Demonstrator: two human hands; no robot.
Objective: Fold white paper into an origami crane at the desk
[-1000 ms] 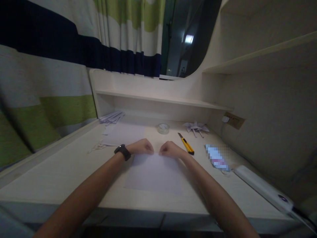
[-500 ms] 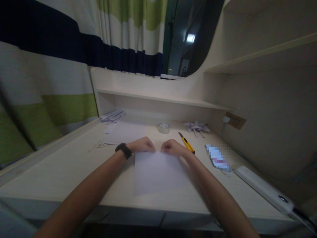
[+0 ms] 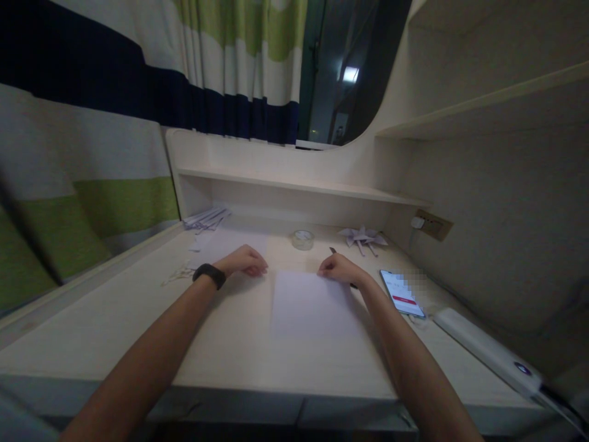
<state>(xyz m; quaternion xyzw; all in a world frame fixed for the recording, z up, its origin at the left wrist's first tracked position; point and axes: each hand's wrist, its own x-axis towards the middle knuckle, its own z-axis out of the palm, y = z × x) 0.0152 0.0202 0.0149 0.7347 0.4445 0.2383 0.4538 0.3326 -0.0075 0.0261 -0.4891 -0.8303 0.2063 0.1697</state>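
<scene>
The sheet of paper (image 3: pixel 313 307) lies flat on the desk (image 3: pixel 230 350), nearer the person than the roll of clear tape (image 3: pixel 302 240) and reaching a little to the right of it. The right hand (image 3: pixel 338 268), nearer than the tape roll and to its right, has thumb and fingers closed together on the sheet's far edge. The left hand (image 3: pixel 248 261), nearer than the tape roll and to its left, has loosely curled fingers and grips nothing, apart from the sheet; whether it touches the desk I cannot tell. A dark band (image 3: pixel 209 276) circles the left wrist. The cutter knife (image 3: pixel 332 250), right of the tape roll, is mostly hidden behind the right hand. Farther right of the roll, the phone (image 3: pixel 398 288) shows a red bar on a lit, partly pixelated screen; its lettering is too small to read. No legible marking shows on the tape roll.
</scene>
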